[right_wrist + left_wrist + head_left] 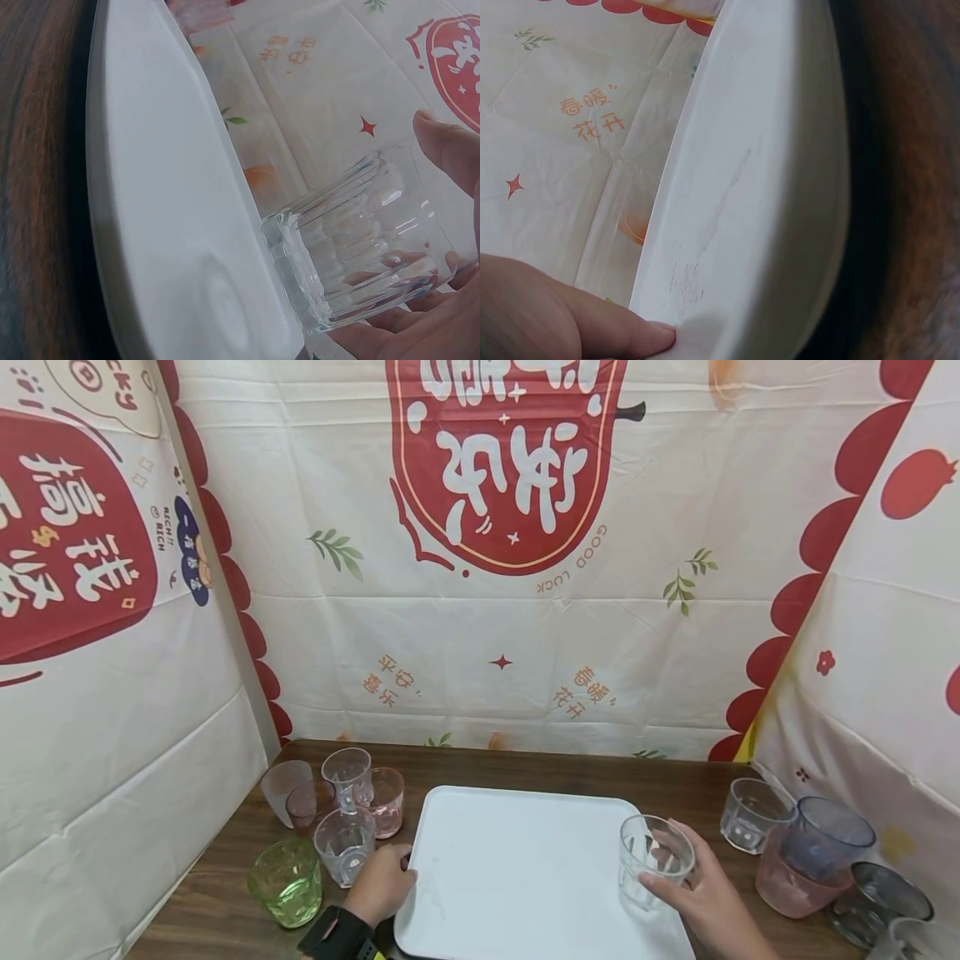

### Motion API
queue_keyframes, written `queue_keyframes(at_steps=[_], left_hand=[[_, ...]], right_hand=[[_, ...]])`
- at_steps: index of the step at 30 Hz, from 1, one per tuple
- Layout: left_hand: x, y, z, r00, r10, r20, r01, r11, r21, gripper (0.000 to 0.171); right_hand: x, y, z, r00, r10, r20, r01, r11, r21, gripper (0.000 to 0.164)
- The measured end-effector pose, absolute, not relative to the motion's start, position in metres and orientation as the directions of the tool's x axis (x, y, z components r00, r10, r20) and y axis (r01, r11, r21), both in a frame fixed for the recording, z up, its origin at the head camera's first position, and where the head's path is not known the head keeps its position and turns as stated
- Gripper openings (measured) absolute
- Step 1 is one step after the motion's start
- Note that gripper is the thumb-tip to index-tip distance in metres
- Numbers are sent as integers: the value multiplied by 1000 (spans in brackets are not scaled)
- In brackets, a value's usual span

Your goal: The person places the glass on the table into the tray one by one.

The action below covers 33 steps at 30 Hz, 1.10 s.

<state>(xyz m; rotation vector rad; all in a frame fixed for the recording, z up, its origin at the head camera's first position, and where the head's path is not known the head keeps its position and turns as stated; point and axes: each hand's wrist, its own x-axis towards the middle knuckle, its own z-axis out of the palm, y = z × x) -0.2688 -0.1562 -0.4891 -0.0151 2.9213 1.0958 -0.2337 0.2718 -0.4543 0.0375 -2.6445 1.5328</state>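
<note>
A white rectangular tray (510, 868) lies on the brown wooden table. My left hand (380, 883) grips its left edge; in the left wrist view the thumb (641, 337) presses on the rim, and the other fingers are hidden. Over the tray's right side, my right hand (712, 893) holds a clear drinking glass (634, 860), mouth up. From the right wrist view, thumb and fingers wrap the glass (360, 232) around its wall, and its thick fluted base is close over the tray (161, 172). Faint scratch marks show on the tray's surface near the left thumb.
Left of the tray stand a green glass (288, 889), a pink glass (387, 814), a clear glass (343, 852) and several others. At the right are a small clear glass (746, 818), a blue glass (828, 839) and a dark grey glass (877, 906). Printed cloth (502, 627) walls the table.
</note>
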Motion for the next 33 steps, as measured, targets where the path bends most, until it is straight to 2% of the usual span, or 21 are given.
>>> queue_keyframes(at_steps=[8,21,28,33], left_hand=[[-271,-158,-491,-998,-16,-59,-51,751,658,36],[-271,-159,-490,-999,-8,-35,-29,761,649,28],[-272,-159,-491,-1000,-13,-27,-27,755,655,33],[-272,-159,-493,-1000,0,-5,-3,757,654,28]], right_hand=[[-239,258,-454,-995,6,97,-84,455,-887,90],[-252,240,-455,-987,-36,154,-156,383,-911,87],[-258,228,-452,-995,-35,97,-103,389,-915,92],[-262,219,-452,-995,-38,97,-105,372,-922,94]])
